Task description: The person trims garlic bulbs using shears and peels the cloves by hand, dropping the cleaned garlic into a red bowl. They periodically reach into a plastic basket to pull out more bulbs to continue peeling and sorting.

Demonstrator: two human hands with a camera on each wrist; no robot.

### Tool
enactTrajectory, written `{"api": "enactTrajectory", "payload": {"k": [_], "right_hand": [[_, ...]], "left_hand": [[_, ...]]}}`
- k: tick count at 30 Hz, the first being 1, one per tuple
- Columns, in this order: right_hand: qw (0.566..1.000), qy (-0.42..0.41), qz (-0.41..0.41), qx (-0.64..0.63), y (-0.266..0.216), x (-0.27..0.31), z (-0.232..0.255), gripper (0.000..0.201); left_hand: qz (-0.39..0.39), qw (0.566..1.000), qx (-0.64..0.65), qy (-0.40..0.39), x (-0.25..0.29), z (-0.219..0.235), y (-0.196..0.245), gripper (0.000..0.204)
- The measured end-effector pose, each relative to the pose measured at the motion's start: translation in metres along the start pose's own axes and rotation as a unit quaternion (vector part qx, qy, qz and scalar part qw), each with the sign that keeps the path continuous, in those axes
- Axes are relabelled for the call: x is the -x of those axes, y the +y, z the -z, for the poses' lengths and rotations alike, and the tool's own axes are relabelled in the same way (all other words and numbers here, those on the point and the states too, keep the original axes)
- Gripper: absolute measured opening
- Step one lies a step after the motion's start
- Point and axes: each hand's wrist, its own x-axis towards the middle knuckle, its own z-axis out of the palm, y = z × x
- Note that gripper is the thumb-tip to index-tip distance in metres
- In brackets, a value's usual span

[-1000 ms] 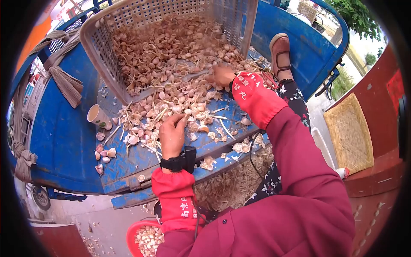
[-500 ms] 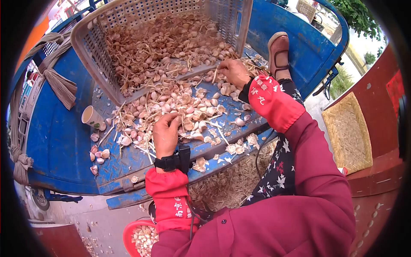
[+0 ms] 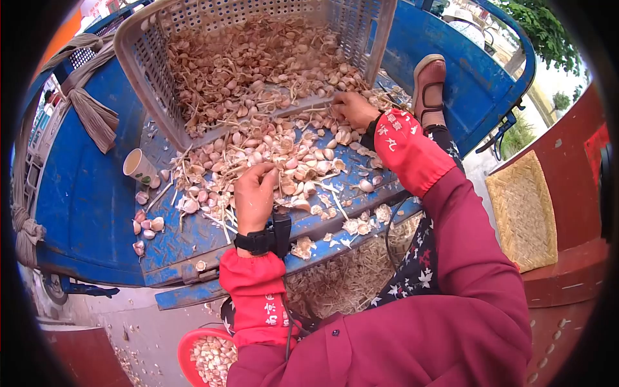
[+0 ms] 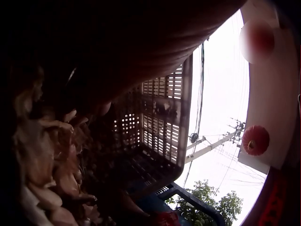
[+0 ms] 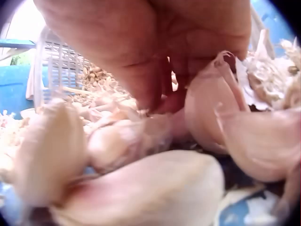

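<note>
Garlic cloves (image 3: 256,157) and dry stalks lie heaped on the blue metal bed, spilling from a tilted plastic crate (image 3: 143,77). In the head view, my left hand (image 3: 255,198) rests at the heap's near edge, fingers loosely bent and thumb near the index finger; nothing shows held. My right hand (image 3: 356,111) reaches down among cloves by the crate's lower rim. Its bent fingers (image 5: 141,84) in the right wrist view come down behind a large clove (image 5: 209,110), which hides the tips. The left wrist view is mostly dark, with cloves (image 4: 66,174) at lower left.
A paper cup (image 3: 139,166) leans left of the heap beside a few loose cloves. Below the bed, a red basin (image 3: 187,355) holds cloves. A shod foot (image 3: 429,84) rests on the right, and a woven mat (image 3: 521,209) lies farther right.
My right hand has drawn back slightly from the heap by the crate, toward the right. The left hand stays at the heap's near edge, with little change in its fingers.
</note>
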Motion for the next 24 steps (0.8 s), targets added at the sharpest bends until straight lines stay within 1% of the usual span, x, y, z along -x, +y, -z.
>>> {"api": "enactTrajectory", "payload": {"k": [1, 2, 3, 4, 5, 6, 7, 8, 10, 11, 12, 14, 15, 16, 18, 19, 20, 22, 23, 24], "right_hand": [[0.987, -0.036, -0.021, -0.153, -0.002, 0.005, 0.006, 0.015], [0.949, -0.072, -0.042, -0.303, -0.004, 0.011, 0.011, 0.014], [0.917, -0.096, -0.042, -0.384, -0.007, 0.018, 0.014, 0.011], [0.917, -0.097, -0.041, -0.384, -0.012, 0.026, 0.015, 0.011], [0.882, -0.112, -0.033, -0.457, -0.021, 0.036, 0.017, 0.012], [0.839, -0.128, -0.027, -0.527, -0.031, 0.047, 0.016, 0.013], [0.826, -0.141, -0.025, -0.545, -0.042, 0.058, 0.014, 0.014], [0.830, -0.143, -0.014, -0.538, -0.051, 0.071, 0.008, 0.013], [0.816, -0.152, 0.002, -0.558, -0.071, 0.096, -0.005, 0.012], [0.812, -0.154, 0.001, -0.563, -0.085, 0.110, -0.006, 0.012], [0.826, -0.142, 0.015, -0.546, -0.089, 0.117, -0.014, 0.012], [0.830, -0.133, 0.043, -0.539, -0.092, 0.125, -0.023, 0.011], [0.863, -0.114, 0.060, -0.488, -0.093, 0.127, -0.024, 0.010], [0.863, -0.112, 0.060, -0.488, -0.094, 0.131, -0.024, 0.010], [0.861, -0.086, 0.050, -0.499, -0.095, 0.138, -0.023, 0.008], [0.876, -0.066, 0.060, -0.474, -0.092, 0.139, -0.025, 0.007], [0.877, -0.064, 0.059, -0.472, -0.090, 0.141, -0.026, 0.007], [0.861, -0.018, 0.074, -0.502, -0.090, 0.146, -0.030, 0.008], [0.865, -0.018, 0.057, -0.498, -0.094, 0.151, -0.025, 0.007], [0.865, -0.015, 0.058, -0.497, -0.097, 0.155, -0.020, 0.007]], "left_hand": [[0.006, 1.000, 0.000, -0.008, 0.000, 0.000, 0.005, 0.017], [0.004, 1.000, -0.001, -0.008, 0.000, 0.000, 0.009, 0.017], [0.040, 0.997, 0.060, -0.036, 0.001, -0.001, 0.013, 0.018], [0.077, 0.988, 0.120, -0.063, 0.002, -0.002, 0.016, 0.019], [0.078, 0.988, 0.119, -0.060, 0.004, -0.005, 0.019, 0.019], [0.073, 0.973, 0.206, -0.071, 0.005, -0.010, 0.022, 0.020], [0.068, 0.951, 0.291, -0.083, 0.006, -0.015, 0.025, 0.022], [0.077, 0.938, 0.330, -0.077, 0.007, -0.020, 0.027, 0.027], [0.098, 0.903, 0.410, -0.086, 0.010, -0.031, 0.022, 0.030], [0.091, 0.895, 0.424, -0.105, 0.011, -0.034, 0.022, 0.027], [0.095, 0.895, 0.422, -0.105, 0.013, -0.036, 0.020, 0.027], [0.078, 0.904, 0.411, -0.089, 0.014, -0.038, 0.018, 0.025], [0.110, 0.912, 0.385, -0.089, 0.017, -0.035, 0.020, 0.024], [0.109, 0.912, 0.385, -0.090, 0.016, -0.034, 0.018, 0.024], [0.048, 0.942, 0.324, -0.076, 0.015, -0.035, 0.011, 0.020], [0.048, 0.941, 0.325, -0.079, 0.016, -0.036, 0.010, 0.020], [0.048, 0.939, 0.329, -0.082, 0.016, -0.038, 0.010, 0.018], [0.046, 0.938, 0.332, -0.085, 0.018, -0.039, 0.013, 0.016], [0.043, 0.933, 0.348, -0.082, 0.020, -0.039, 0.020, 0.013], [0.040, 0.927, 0.364, -0.080, 0.022, -0.039, 0.027, 0.011]]}}
